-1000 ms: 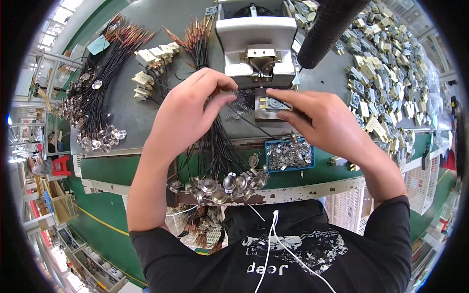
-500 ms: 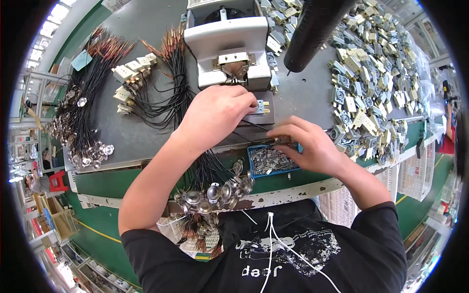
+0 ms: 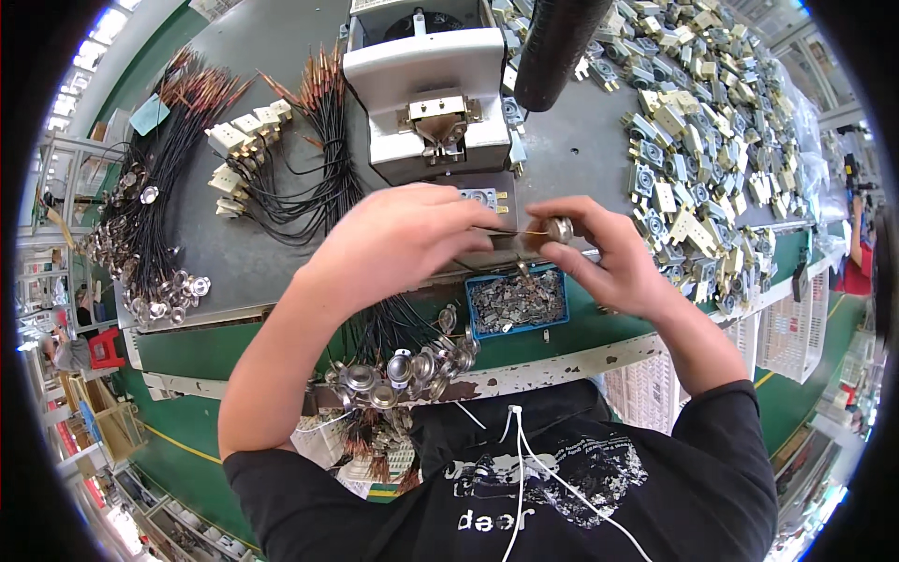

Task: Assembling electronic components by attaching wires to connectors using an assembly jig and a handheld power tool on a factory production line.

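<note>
My right hand (image 3: 613, 258) pinches a round, shiny metal cap (image 3: 560, 229) between thumb and fingers, above the small-parts tray. A thin dark wire (image 3: 510, 232) stretches from that cap toward my left hand (image 3: 398, 234). My left hand is blurred, its thumb and fingers closing round the wire. Just beyond its fingertips, a pale blue and white switch block (image 3: 479, 197) with brass terminals lies on the plate in front of the white bench machine (image 3: 426, 70). Part of this block is hidden by my left hand.
A blue tray (image 3: 471, 323) of small metal pieces sits at the near edge. Many switch blocks (image 3: 688, 178) are heaped at right. Bundles of black wires (image 3: 187, 140) with metal caps lie at left; more caps (image 3: 398, 367) hang near me. A dark tube (image 3: 557, 51) stands beside the machine.
My right hand has lifted a round metal cap into view above the tray. My left hand has come off the switch block and lower, toward me. The view has shifted slightly.
</note>
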{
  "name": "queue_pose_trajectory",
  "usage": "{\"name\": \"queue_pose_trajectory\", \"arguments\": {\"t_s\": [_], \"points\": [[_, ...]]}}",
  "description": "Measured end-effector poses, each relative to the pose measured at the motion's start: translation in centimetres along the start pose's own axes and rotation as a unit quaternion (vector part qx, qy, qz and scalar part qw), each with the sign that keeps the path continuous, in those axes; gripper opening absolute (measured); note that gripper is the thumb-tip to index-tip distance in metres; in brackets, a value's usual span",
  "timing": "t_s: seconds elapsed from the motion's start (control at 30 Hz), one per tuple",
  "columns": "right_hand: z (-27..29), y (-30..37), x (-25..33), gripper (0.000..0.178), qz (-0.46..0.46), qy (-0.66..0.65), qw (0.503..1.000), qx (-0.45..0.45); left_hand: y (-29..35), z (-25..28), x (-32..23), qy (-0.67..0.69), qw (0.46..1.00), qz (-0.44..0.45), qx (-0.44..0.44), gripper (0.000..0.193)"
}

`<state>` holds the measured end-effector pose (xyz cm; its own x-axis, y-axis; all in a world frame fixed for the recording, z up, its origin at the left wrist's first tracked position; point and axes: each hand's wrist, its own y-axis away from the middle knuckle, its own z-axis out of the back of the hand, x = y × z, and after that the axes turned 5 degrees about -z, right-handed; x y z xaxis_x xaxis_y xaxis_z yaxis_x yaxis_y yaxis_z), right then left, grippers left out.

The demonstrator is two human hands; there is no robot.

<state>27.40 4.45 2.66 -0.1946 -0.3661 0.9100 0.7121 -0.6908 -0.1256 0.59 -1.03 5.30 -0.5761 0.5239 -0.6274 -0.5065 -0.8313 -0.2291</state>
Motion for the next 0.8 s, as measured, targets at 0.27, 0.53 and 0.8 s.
{"name": "queue_pose_trajectory", "arguments": {"t_s": [0.27, 0.53, 0.8], "points": [[-0.4, -2.2, -0.4, 0.040, -0.177, -0.244, 0.945, 0.126, 1.5, 2.2, -0.5, -0.085, 0.996, -0.002, -0.017, 0.015], [-1.8, -3.1, 0.0, 0.046, -0.170, -0.311, 0.929, 0.106, 2.2, 2.9, -0.7, -0.092, 0.995, 0.015, -0.031, 0.012], [-3.8, -1.9, 1.0, 0.040, -0.072, -0.173, 0.976, -0.114, 2.4, 1.4, -0.7, -0.035, 0.996, 0.054, -0.068, 0.014]]}}
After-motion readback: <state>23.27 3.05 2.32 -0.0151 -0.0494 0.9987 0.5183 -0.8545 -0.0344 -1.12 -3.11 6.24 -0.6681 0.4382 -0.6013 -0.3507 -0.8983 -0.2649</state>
